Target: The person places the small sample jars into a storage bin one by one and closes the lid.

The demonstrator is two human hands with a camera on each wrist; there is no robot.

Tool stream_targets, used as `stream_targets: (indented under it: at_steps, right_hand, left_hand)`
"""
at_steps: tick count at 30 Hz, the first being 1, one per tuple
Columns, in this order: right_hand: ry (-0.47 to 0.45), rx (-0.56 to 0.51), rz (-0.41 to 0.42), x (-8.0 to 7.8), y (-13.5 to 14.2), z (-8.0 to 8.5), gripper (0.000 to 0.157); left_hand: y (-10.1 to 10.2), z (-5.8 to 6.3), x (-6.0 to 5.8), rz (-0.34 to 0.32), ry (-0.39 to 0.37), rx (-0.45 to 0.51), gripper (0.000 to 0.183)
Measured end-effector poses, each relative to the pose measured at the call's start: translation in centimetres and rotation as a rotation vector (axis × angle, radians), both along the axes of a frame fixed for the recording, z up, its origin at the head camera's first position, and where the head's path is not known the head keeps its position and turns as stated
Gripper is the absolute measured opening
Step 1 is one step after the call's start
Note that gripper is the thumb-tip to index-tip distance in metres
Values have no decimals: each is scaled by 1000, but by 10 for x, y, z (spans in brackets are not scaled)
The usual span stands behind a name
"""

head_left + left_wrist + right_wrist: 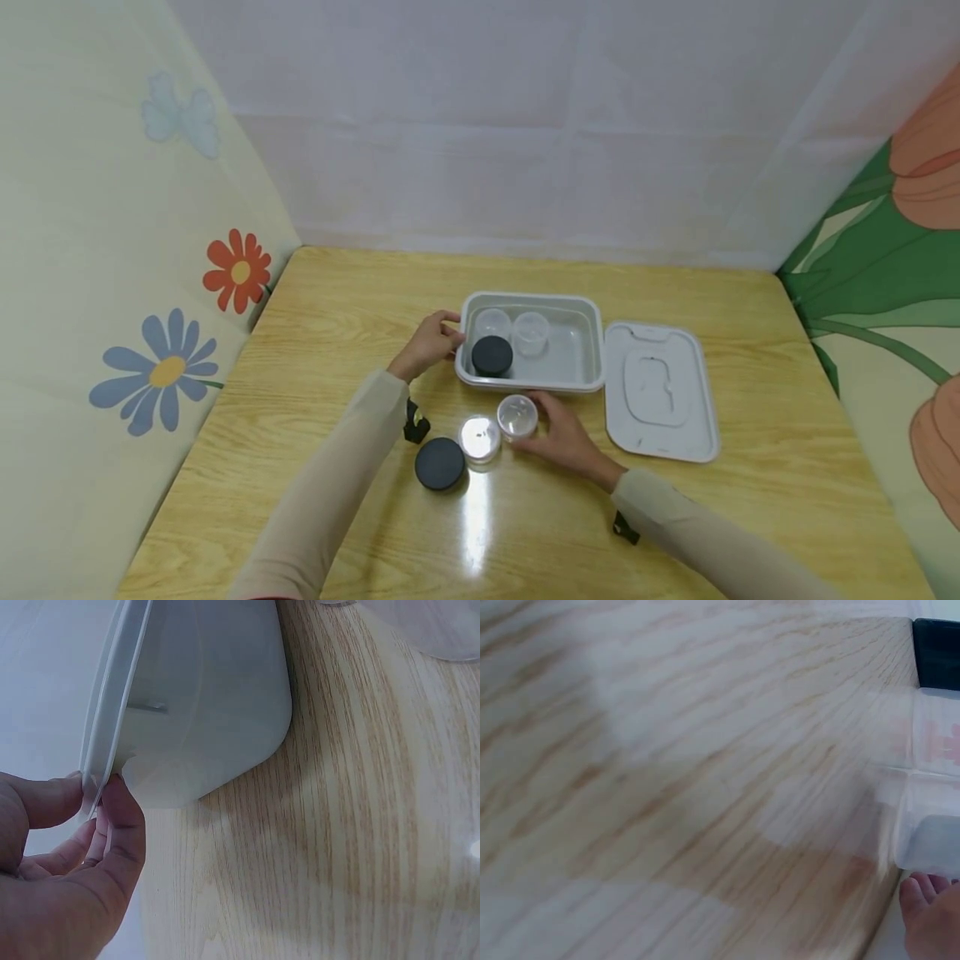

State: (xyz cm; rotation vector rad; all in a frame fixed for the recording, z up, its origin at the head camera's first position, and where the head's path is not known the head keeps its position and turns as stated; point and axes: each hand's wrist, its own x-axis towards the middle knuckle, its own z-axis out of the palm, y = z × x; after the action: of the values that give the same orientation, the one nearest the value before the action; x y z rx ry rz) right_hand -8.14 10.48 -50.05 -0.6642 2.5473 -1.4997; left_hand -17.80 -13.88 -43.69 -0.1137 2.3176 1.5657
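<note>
A white rectangular tub (592, 367) stands on the table with two clear round containers (531, 333) and a black-lidded jar (492, 357) inside. My left hand (429, 343) pinches the rim at its left end; thumb and fingertips sit on either side of the lip in the left wrist view. Just in front of the tub, my right hand (562, 437) holds a small clear round container (517, 416) between thumb and fingers. Left of it are another clear round container (479, 439) and a second black-lidded jar (440, 463). The right wrist view catches only fingers (922, 892) beside clear plastic (934, 814).
A white lid (663, 392) lies flat right of the tub. The wooden table (772, 500) meets a pale cloth backdrop (525, 167) behind, with flower-printed cloth on both sides.
</note>
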Motion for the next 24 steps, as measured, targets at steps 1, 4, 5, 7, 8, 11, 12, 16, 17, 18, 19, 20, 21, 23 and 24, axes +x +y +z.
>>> stream_targets:
  at_steps: [1, 4, 5, 7, 8, 11, 12, 16, 17, 18, 19, 20, 21, 23, 24]
  right_hand:
    - [8, -1, 2, 0, -1, 0, 71]
    - [22, 0, 10, 0, -2, -2, 72]
    - [27, 1, 16, 0, -2, -3, 73]
    - [52, 0, 31, 1, -3, -3, 75]
    - [61, 2, 39, 1, -3, -3, 75]
    - [101, 2, 64, 2, -3, -1, 75]
    - [111, 3, 67, 3, -3, -1, 75]
    - [151, 14, 80, 4, -2, 2, 74]
    - [154, 19, 80, 5, -2, 4, 74]
    - [158, 22, 83, 5, -2, 5, 73]
    - [160, 28, 86, 5, -1, 6, 73]
    - [155, 35, 86, 6, -1, 7, 73]
    - [155, 43, 86, 6, -1, 8, 73]
    - [152, 55, 90, 7, 0, 11, 73]
    - [151, 60, 92, 7, 0, 12, 73]
  left_hand:
    - [0, 0, 0, -1, -1, 0, 40]
    - [0, -1, 0, -2, 0, 4, 40]
    - [0, -2, 0, -2, 1, 5, 40]
    - [1, -2, 1, -1, 2, 3, 40]
    - [1, -2, 1, -2, 6, 2, 40]
    - [1, -2, 1, -3, 11, 1, 39]
    - [0, -2, 0, -5, 15, 3, 39]
    - [0, -2, 0, -2, 14, 10, 39]
    - [0, -2, 0, -2, 15, 11, 39]
    - [0, -2, 0, -3, 16, 12, 39]
    - [0, -1, 1, -2, 15, 14, 39]
    - [0, -1, 1, -3, 15, 14, 39]
    - [0, -2, 1, -4, 14, 14, 39]
    - [-1, -2, 0, -3, 10, 12, 40]
    - [-1, -3, 0, -4, 10, 11, 40]
